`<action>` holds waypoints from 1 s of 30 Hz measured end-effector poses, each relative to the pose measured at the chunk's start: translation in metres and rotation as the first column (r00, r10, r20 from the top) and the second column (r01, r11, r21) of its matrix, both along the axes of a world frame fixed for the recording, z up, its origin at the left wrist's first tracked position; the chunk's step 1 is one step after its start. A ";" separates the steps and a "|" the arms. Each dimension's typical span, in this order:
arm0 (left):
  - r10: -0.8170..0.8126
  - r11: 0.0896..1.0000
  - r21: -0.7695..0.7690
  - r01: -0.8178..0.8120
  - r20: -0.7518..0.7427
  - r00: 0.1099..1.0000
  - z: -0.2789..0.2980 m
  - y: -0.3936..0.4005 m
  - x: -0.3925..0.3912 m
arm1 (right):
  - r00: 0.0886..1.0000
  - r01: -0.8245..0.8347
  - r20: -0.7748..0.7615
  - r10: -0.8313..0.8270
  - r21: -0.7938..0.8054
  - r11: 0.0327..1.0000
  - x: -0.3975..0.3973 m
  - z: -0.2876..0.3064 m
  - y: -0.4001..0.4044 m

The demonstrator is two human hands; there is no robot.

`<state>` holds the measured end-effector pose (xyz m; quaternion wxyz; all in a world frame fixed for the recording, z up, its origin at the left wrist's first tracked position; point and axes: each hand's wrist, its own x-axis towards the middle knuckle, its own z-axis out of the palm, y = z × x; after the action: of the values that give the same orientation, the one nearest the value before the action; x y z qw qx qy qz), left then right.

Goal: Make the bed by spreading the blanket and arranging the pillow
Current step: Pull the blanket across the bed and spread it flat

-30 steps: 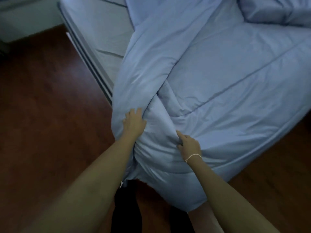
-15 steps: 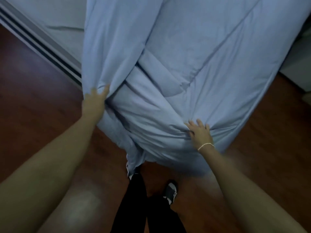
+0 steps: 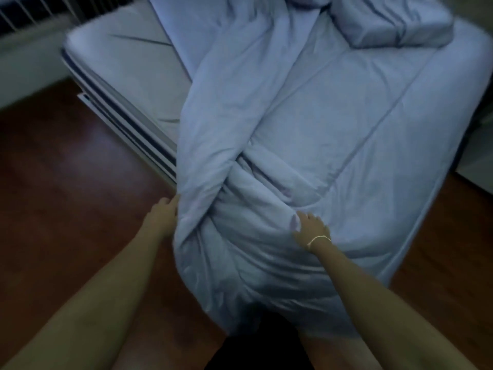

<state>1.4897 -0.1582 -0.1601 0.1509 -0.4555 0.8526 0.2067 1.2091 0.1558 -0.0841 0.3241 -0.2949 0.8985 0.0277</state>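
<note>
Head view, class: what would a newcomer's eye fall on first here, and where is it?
First the pale blue blanket, bunched and twisted down the middle of the bed and spilling over its near end. Next, the left hand at its left fold and the right hand gripping it. A pillow lies top right; bare mattress shows at left.

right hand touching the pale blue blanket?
Touching. The head view shows the right hand resting on the pale blue blanket at the bed's foot, fingers pressed into a bunched fold.
</note>
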 end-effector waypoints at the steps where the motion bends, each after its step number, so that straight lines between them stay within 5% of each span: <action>1: -0.037 0.999 -0.009 0.037 -0.055 0.998 0.066 0.024 -0.021 | 1.000 -0.017 0.012 0.018 -0.068 0.998 0.003 0.004 -0.019; 11: -0.022 0.987 -0.159 -0.012 -0.208 0.978 0.168 -0.027 -0.042 | 0.979 -0.202 -0.060 0.196 -0.461 0.864 0.042 0.072 -0.212; 30: -0.220 0.936 -0.301 0.182 -0.099 0.970 0.185 -0.372 -0.052 | 0.999 -0.041 -0.028 0.032 -0.431 0.902 0.045 0.055 -0.556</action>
<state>1.4375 -0.5306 0.0251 0.0465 -0.3684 0.9239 0.0927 1.2541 -0.4001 -0.0290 0.2411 -0.3756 0.8800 -0.1625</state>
